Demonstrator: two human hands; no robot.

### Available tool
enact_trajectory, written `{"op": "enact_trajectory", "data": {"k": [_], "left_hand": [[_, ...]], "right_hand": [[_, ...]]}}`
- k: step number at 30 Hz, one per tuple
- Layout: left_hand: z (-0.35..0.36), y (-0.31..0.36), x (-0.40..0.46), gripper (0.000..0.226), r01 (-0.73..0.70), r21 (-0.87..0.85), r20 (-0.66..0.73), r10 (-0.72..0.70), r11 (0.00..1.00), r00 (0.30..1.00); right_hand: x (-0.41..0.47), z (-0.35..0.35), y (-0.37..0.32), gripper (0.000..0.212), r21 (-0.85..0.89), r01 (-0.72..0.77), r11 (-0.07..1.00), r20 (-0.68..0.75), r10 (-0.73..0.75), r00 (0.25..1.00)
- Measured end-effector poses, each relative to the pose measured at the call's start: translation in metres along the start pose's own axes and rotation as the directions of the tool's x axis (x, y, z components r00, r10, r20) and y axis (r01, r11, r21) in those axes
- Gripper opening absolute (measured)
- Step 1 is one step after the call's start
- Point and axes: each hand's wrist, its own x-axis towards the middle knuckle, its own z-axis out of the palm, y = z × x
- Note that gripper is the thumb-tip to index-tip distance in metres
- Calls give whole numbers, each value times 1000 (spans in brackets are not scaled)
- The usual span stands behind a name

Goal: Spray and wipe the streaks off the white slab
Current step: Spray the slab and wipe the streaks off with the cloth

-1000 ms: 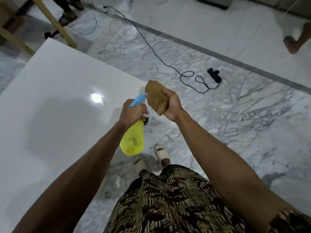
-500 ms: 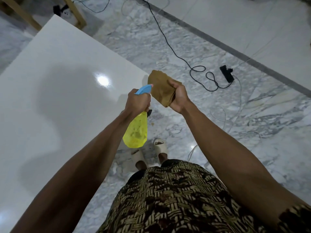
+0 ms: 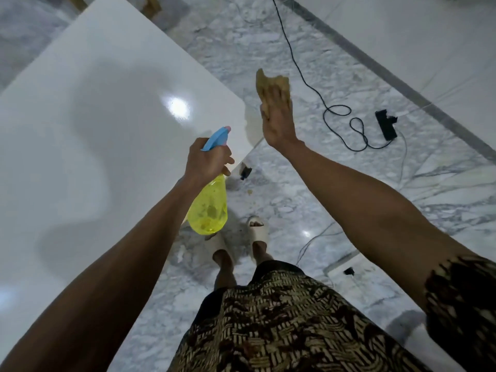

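The glossy white slab [image 3: 102, 124] fills the left side, its near corner just in front of me. My left hand [image 3: 208, 161] grips the neck of a yellow spray bottle [image 3: 208, 210] with a blue nozzle, held over the slab's right edge. My right hand [image 3: 277, 116] holds a brown cloth [image 3: 271, 83] in the air to the right of the slab's corner, above the floor. The fingers lie over the cloth; how they hold it is blurred. No streaks show on the slab at this angle.
Grey-veined marble floor [image 3: 308, 200] lies to the right of the slab. A black cable [image 3: 338, 114] and a black power strip [image 3: 386, 124] lie on it. My sandalled feet [image 3: 257, 232] stand beside the slab's edge. Wooden legs [image 3: 151, 4] show at the far end.
My two hands have separated: the right hand moved the cloth away from the nozzle, up and to the right. The left hand keeps the bottle. The camera has tilted further down.
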Motion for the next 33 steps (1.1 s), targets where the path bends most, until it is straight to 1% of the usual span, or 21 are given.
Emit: {"op": "enact_trajectory", "data": {"k": [1, 3, 4, 5, 7, 12, 15, 17, 20, 23, 26, 33], "left_hand": [[-4, -1, 2, 43, -3, 1, -10, 3, 1000, 1000], [-11, -4, 5, 46, -1, -4, -32, 1, 1000, 999], [-15, -4, 6, 47, 1, -7, -43, -1, 1000, 999], [-19, -6, 7, 47, 1, -8, -54, -1, 1000, 999], [-29, -8, 7, 49, 2, -12, -77, -3, 1000, 997], [-48, -14, 5, 46, -17, -17, -104, 15, 1000, 995], [-57, -22, 1, 47, -5, -15, -112, 4, 1000, 994], [-61, -30, -3, 49, -12, 0, -106, 12, 1000, 994], [-71, -45, -9, 54, -7, -23, -99, 5, 1000, 995], [-84, -62, -18, 47, -11, -14, -114, 10, 1000, 993], [-102, -82, -32, 46, -8, 13, -134, 9, 1000, 991], [-165, -135, -91, 47, -35, -39, -185, 27, 999, 982]], "right_hand": [[4, 14, 4, 52, -113, 60, 992, 99, -49, 994], [3, 35, 6, 57, -233, 190, 954, 335, -105, 936], [-1, 42, 6, 63, -265, 240, 934, 384, -126, 915], [-7, 47, 5, 68, -300, 277, 913, 380, -152, 913], [-13, 48, 2, 74, -313, 288, 905, 342, -176, 923], [-18, 55, 6, 62, -371, 302, 878, 258, -215, 942], [-24, 62, -3, 63, -359, 265, 895, 252, -181, 951], [-33, 67, -8, 64, -321, 244, 915, 254, -165, 953], [-49, 79, -17, 63, -321, 220, 921, 234, -148, 961], [-58, 87, -26, 63, -315, 187, 931, 225, -118, 967], [-73, 95, -36, 61, -303, 184, 935, 223, -118, 968], [-144, 146, -94, 64, -338, 177, 924, 193, -116, 974]]}}
